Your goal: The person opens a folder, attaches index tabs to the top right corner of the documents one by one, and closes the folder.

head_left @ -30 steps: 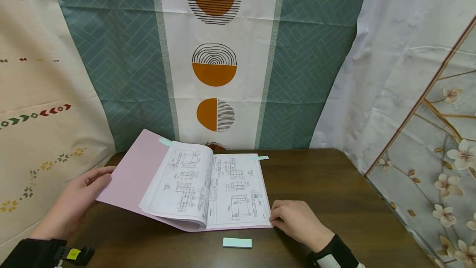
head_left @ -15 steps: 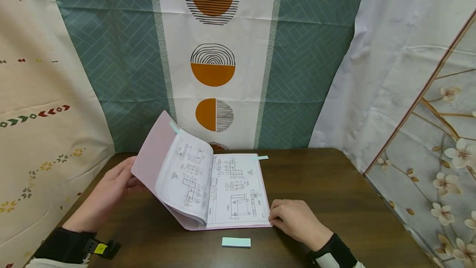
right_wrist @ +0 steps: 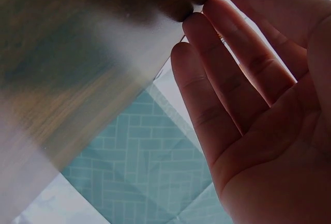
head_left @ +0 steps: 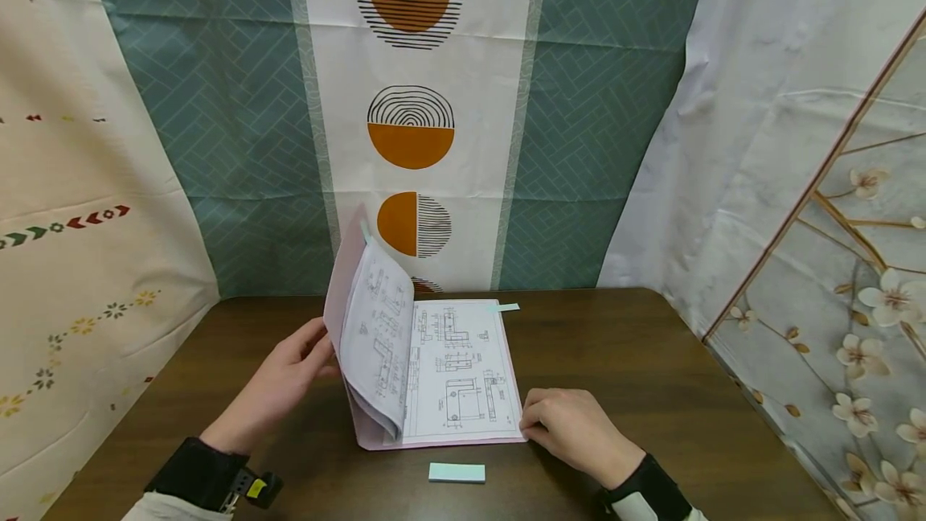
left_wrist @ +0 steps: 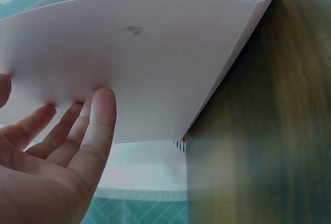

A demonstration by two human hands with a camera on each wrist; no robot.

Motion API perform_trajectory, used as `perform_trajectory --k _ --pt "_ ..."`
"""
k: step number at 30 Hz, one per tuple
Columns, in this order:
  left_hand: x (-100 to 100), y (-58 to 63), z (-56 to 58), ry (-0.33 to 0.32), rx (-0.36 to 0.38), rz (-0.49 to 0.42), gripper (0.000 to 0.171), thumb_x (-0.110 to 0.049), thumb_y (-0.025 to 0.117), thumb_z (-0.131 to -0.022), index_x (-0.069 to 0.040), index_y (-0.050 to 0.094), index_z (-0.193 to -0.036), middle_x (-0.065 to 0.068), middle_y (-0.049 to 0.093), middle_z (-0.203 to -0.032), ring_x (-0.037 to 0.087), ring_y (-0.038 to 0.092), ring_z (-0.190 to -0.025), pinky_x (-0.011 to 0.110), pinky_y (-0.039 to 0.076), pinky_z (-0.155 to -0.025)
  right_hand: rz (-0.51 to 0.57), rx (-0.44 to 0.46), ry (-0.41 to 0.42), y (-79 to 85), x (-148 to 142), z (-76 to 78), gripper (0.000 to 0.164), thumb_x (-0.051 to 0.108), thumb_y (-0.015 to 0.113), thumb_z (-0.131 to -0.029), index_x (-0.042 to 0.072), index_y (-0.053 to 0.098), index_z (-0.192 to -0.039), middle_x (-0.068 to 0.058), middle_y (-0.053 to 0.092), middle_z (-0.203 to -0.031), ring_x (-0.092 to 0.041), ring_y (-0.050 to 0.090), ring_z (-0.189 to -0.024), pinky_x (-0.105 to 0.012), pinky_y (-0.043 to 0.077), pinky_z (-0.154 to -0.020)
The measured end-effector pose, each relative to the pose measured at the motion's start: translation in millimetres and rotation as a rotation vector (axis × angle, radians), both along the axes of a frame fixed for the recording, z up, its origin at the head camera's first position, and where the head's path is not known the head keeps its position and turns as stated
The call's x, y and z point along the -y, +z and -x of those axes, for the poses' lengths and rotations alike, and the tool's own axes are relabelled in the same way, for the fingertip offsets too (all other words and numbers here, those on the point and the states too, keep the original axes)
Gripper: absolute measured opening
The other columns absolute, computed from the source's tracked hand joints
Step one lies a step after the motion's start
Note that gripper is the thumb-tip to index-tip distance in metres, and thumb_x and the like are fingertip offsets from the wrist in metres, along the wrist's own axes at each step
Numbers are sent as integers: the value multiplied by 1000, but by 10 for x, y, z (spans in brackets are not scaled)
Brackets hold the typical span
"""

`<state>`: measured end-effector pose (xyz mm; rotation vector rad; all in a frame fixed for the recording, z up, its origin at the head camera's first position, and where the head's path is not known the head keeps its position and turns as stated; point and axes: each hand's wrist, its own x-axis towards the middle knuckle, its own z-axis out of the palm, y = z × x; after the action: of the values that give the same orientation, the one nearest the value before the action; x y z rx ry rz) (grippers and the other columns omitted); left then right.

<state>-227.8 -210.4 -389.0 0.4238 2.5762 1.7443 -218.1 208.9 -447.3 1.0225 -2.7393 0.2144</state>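
A pink-covered folder (head_left: pixel 346 288) of technical drawings lies part open on the table, its left cover and several pages (head_left: pixel 376 336) raised steeply. My left hand (head_left: pixel 292 376) presses the outside of that cover with extended fingers; in the left wrist view the fingertips (left_wrist: pixel 103 100) touch the pale cover (left_wrist: pixel 170 58). At the lower right corner of the flat drawing page (head_left: pixel 463 376), my right hand (head_left: pixel 575 428) pinches the edge. Its fingers (right_wrist: pixel 207 79) show in the right wrist view, partly hiding the corner. A pale green sticky tab (head_left: pixel 508 307) juts from the right page.
A small pale green sticky-note pad (head_left: pixel 456 473) lies in front of the folder on the brown wooden table (head_left: pixel 615 344). Patterned cloths hang behind and at both sides: a green and white one (head_left: pixel 600 143) at the back, a cream one (head_left: pixel 94 183) at left.
My left hand has moved right, swinging the pink cover and the left pages up from low to steep. It has gone from gripping the cover's edge to pressing its outside. The right hand stays put.
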Motion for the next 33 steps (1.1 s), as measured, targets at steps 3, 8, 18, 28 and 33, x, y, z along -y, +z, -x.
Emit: perform_trajectory --k 3,8,18,28,33 --pt "-75 -69 17 7 8 10 59 -51 51 -100 -18 42 -148 9 53 -134 25 61 -111 40 51 -90 6 4 2 4 8 -5 6 23 81 -81 27 78 -85 18 60 -84 0 47 -66 -22 41 -61" --pt "-195 -194 55 23 -10 56 62 -55 53 -97 -19 45 -146 8 54 -137 25 60 -117 37 52 -88 13 -10 6 1 7 -9 6 23 81 -81 27 78 -84 19 60 -85 2 48 -67 -21 42 -61" --pt "-358 -374 86 47 -99 232 55 -53 57 -96 -24 51 -142 -3 55 -137 18 55 -121 38 47 -97 9 -14 11 -1 7 -10 6 22 81 -81 26 78 -84 18 60 -85 2 49 -68 -21 43 -62" --pt "-481 -568 127 37 -212 318 48 -38 65 -95 -16 58 -137 -1 56 -133 20 59 -113 40 50 -90 21 -55 40 -9 3 -11 8 20 81 -80 27 77 -82 19 60 -85 4 50 -69 -21 44 -60" --pt "-541 -630 156 44 -247 418 42 -38 66 -95 -22 61 -134 -6 55 -133 14 56 -115 37 47 -93 25 -49 47 -8 -1 -6 7 20 80 -81 26 76 -81 19 61 -86 4 53 -72 -22 46 -62"
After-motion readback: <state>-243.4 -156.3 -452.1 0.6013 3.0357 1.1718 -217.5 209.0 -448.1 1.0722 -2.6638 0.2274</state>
